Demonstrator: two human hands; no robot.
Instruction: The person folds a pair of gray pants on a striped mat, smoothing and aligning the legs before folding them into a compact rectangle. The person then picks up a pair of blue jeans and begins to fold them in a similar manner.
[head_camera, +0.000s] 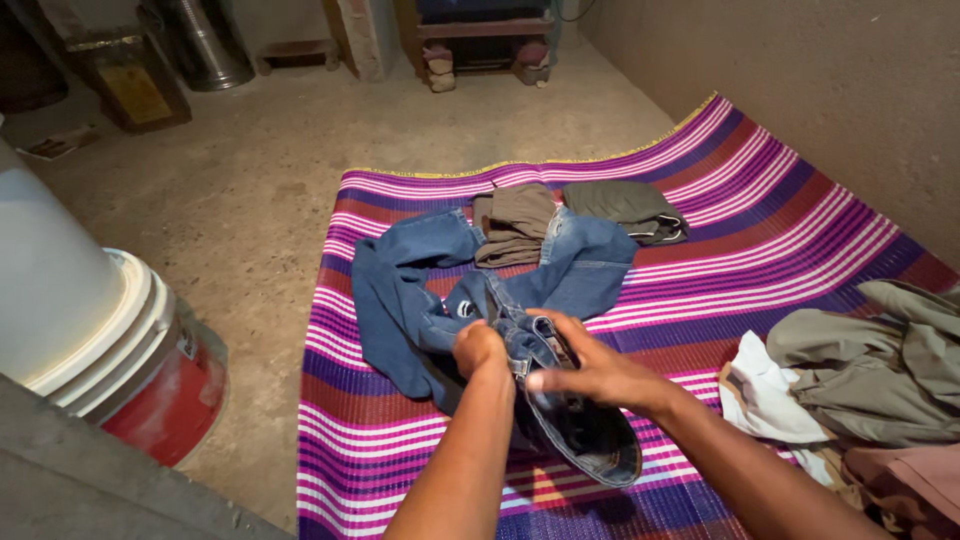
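A pair of blue jeans (420, 300) lies spread on a purple, pink and white striped mat (760, 220). Its waistband end is lifted toward me. My left hand (480, 350) is closed on the denim at the waistband. Just right of it, my right hand (590, 370) grips the same waistband, thumb on top. The legs trail away over the mat toward two folded garments, a brown one (515, 225) and a dark olive one (630, 208).
A heap of loose clothes (870, 370), olive, white and pinkish, lies at the mat's right edge. A white and red bucket (130, 350) stands on the concrete floor at left. Metal containers (205, 45) and a low shelf stand along the far wall.
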